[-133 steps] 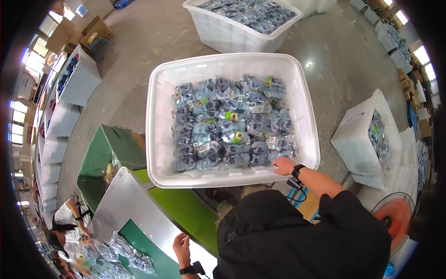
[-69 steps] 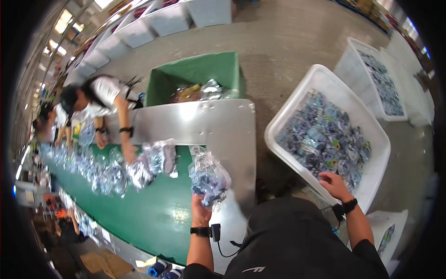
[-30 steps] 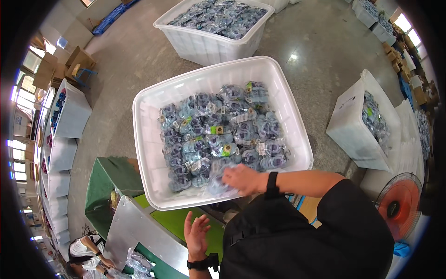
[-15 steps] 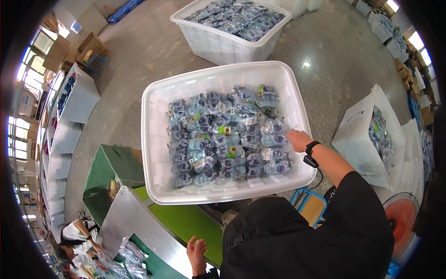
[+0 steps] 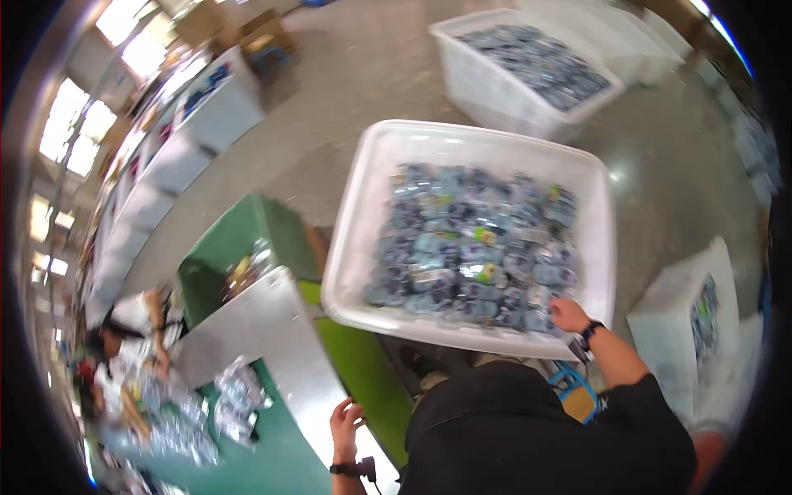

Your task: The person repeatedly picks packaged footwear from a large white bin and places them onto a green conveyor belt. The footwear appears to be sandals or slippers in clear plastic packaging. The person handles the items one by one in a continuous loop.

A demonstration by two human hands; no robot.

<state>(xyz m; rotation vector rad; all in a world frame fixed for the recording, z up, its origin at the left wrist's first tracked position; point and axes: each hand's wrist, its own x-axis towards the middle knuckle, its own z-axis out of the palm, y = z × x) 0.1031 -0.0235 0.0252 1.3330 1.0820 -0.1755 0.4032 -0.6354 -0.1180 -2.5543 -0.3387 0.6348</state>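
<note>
Grey concrete floor (image 5: 318,132) spread around a deep white plastic tub (image 5: 370,190). Left of the tub, silvery-grey clear-bagged packages (image 5: 239,396) lay on a green-topped, metal-edged worktop (image 5: 276,458); nearer the tub, the left hand (image 5: 345,423) hung loose, fingers parted, seemingly empty. Rows of clear-wrapped blue-purple bundles (image 5: 478,235) lay inside the tub, long axes blurred. Closer to them, the right hand (image 5: 568,315) curled at the tub's near-right corner, grip untellable.
</note>
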